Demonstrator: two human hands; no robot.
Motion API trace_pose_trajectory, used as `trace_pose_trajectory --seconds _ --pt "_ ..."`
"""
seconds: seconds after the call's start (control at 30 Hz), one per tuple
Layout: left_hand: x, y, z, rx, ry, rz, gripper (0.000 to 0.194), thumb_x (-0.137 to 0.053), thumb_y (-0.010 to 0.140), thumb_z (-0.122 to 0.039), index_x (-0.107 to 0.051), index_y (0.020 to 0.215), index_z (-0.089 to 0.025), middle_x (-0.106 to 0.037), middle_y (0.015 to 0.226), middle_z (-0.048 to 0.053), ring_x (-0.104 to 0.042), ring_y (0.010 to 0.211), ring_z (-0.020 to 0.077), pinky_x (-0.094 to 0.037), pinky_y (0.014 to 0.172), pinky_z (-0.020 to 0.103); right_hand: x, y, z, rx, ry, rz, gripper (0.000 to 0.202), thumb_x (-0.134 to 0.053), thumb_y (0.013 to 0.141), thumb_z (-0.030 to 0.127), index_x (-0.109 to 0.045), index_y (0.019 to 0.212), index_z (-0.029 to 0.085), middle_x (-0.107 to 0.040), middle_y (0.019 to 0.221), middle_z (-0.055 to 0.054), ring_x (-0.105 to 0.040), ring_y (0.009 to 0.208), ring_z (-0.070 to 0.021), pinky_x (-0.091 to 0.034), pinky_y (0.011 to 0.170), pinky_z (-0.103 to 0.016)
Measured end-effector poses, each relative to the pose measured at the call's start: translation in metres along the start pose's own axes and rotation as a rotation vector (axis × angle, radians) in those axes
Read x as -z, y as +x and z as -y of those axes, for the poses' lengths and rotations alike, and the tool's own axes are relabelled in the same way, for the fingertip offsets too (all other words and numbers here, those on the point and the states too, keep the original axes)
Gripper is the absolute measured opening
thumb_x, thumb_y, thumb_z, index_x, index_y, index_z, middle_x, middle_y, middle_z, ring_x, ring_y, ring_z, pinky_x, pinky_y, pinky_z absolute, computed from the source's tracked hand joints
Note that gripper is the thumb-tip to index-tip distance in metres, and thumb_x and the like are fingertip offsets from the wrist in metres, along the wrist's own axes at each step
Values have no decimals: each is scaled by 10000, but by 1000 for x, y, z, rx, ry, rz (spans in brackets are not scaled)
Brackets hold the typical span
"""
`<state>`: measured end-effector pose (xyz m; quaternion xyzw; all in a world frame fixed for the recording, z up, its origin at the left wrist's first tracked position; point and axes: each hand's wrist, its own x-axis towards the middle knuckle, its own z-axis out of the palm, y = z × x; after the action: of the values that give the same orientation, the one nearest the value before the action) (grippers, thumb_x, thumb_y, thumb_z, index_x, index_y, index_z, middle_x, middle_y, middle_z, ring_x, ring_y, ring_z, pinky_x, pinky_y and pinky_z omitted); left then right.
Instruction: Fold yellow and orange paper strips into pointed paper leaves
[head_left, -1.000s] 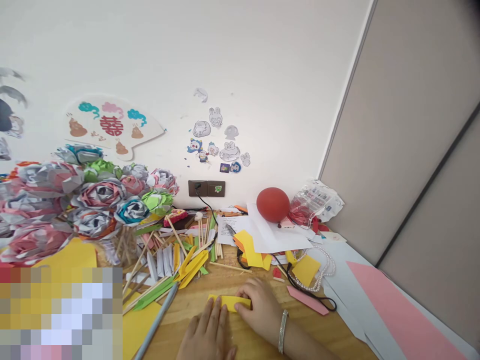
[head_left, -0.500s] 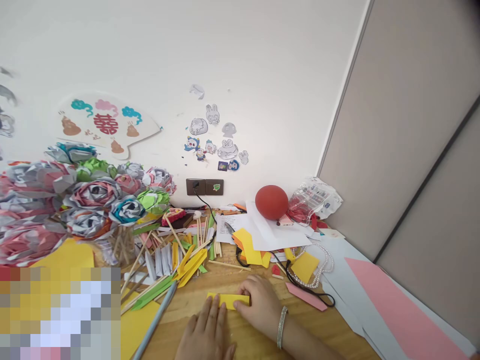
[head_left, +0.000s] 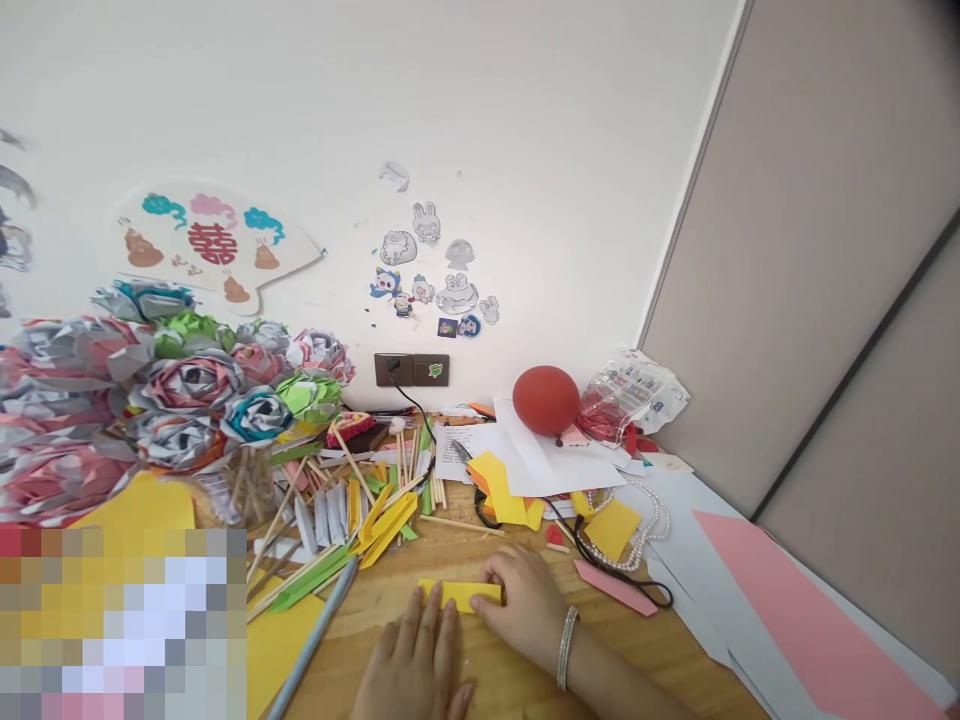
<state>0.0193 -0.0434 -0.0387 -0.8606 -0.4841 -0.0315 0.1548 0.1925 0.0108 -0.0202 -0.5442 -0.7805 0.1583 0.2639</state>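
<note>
Lying crosswise, the yellow strip [head_left: 463,594] runs left to right, both hands [head_left: 465,625] pressing it.

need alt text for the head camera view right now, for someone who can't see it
A left hand presses a folded yellow paper strip on a wooden table while a braceleted right hand grips its end. Around them lie paper scraps and sticks, with paper flowers at left and a red balloon behind.

The left hand [head_left: 415,655] presses its fingertips on a folded yellow paper strip [head_left: 463,597] on the wooden table [head_left: 525,690], while the right hand [head_left: 525,600] pinches the strip's right end, near scattered sticks [head_left: 465,524].
</note>
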Motion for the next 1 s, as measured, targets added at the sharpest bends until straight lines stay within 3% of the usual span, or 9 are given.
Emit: trace_pose_trajectory --seconds 0.27,0.5,0.73,0.9,1.0 --pt "16 5 -3 42 -59 139 514 -458 846 -352 -476 1302 -115 -420 1350 188 -418 1233 380 -470 884 483 4 -1 0 -6 -87 39 193 -706 691 305 -578 775 188 -597 845 -11 -504 836 -198 -322 735 -299" --pt "19 4 -2 33 -86 148 509 -442 858 -350 -477 1299 -99 -413 1347 212 -405 1233 400 -469 874 513 19 1 -14 15 -168 151 319 -732 657 428 -575 831 211 -575 938 -15 -495 916 -221 -334 747 -316" --pt "17 5 -1 40 -125 146 505 -460 849 -331 -451 1323 -157 -421 1351 202 -390 1241 408 -461 867 542 31 3 -27 53 -104 244 367 -778 603 401 -595 874 236 -565 961 3 -500 936 -207 -340 758 -294" --pt "20 7 -2 79 -161 182 527 -481 822 -328 -453 1320 -160 -397 1367 187 -368 1260 396 -441 892 549 26 3 -25 3 -68 172 287 -737 667 400 -591 842 225 -569 881 16 -515 863 -178 -334 729 -277" --pt "31 8 -1 101 -210 244 571 -480 803 -342 -441 1321 -104 -344 1387 189 -342 1283 374 -412 937 539 23 2 -20 -15 -142 147 370 -763 619 442 -578 860 231 -567 895 12 -503 872 -196 -329 718 -285"
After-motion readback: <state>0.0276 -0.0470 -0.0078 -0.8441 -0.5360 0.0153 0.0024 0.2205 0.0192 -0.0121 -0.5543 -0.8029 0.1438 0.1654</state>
